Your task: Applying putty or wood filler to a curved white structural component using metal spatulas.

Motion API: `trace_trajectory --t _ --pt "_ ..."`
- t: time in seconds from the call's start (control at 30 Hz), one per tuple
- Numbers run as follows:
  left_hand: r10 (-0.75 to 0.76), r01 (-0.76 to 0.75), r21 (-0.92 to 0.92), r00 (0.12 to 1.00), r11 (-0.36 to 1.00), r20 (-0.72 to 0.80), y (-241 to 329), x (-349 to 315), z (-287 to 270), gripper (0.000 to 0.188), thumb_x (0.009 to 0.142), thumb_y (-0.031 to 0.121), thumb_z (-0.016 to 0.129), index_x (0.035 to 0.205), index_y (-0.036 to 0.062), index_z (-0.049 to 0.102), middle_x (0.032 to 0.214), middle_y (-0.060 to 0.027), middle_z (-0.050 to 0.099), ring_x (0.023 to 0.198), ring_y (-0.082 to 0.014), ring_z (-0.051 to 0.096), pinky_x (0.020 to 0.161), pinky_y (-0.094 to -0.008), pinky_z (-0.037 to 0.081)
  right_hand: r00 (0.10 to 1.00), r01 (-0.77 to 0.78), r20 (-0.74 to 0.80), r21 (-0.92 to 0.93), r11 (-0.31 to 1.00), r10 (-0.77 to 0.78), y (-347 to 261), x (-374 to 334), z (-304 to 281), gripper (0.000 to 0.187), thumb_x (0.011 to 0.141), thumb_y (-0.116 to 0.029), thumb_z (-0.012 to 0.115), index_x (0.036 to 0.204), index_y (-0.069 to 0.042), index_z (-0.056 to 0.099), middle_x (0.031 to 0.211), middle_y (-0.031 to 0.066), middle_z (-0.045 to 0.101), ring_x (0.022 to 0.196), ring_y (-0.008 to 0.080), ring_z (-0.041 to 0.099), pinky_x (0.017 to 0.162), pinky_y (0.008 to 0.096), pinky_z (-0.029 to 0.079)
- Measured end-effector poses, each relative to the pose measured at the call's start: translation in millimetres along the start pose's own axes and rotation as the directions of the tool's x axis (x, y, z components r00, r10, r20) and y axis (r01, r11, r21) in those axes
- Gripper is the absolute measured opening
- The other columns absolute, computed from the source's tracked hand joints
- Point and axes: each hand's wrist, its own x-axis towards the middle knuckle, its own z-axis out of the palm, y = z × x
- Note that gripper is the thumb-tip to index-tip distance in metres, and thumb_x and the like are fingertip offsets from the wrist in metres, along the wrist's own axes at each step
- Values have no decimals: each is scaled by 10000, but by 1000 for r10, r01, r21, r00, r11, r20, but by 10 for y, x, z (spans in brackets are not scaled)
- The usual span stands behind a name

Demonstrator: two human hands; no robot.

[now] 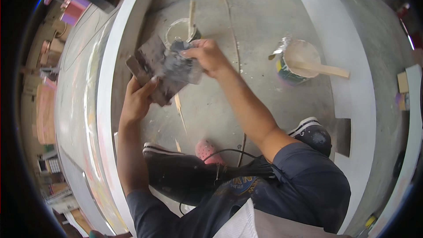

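Observation:
My left hand (137, 99) is closed round the edge of a broad, flat scraper (153, 53), whose back edge looks like a thick brownish bar. Dark smears cover its face. Close in front of it, my right hand (208, 56) pinches a thin grey flat piece (178, 67), blurred by motion and overlapping the scraper. I cannot tell whether that piece is a second scraper or a rag. Just beyond both hands stands a bucket (197, 31) of pale paste with a wooden stick (192, 15) upright in it.
Long white panels rise at my left (115, 48) and right (348, 39). To the right, a dark green bucket (291, 76) holds pale paste, with a wooden paddle (328, 68) across its rim and crumpled foil (284, 44) beside it. A pink clog (206, 150) shows below my hands.

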Motion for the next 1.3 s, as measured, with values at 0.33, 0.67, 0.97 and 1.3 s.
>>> trace_trajectory --t 0.33,0.67,0.97,1.3 --pt "-26 -131 453 945 882 325 -375 148 -253 86 798 67 531 814 -7 489 612 -51 532 502 -170 538 462 -274 428 843 159 -414 -419 894 -344 -289 127 -274 200 668 -159 601 763 17 589 607 87 556 446 146 514 364 298 386" --pt "178 0 -648 962 762 209 -305 914 -599 206 788 71 494 956 -47 470 724 -49 455 522 -84 417 434 -182 346 978 43 -208 246 968 9 -281 -238 4 140 698 -134 627 725 -16 556 544 49 469 435 168 497 321 355 436" --pt "0 149 -508 959 848 282 -618 1097 61 225 844 308 406 888 99 479 658 -32 387 504 -151 381 404 -246 334 980 51 -190 512 857 55 -205 -438 419 166 671 -51 654 786 -16 541 667 103 503 556 227 525 364 377 377" --pt "2 -45 -136 953 990 -304 -167 788 302 473 823 207 497 1265 84 384 1214 -83 433 956 -200 486 796 -352 439 743 419 -463 -241 875 -483 -699 -315 -343 348 678 -99 659 947 37 484 752 157 588 743 237 575 648 333 444"
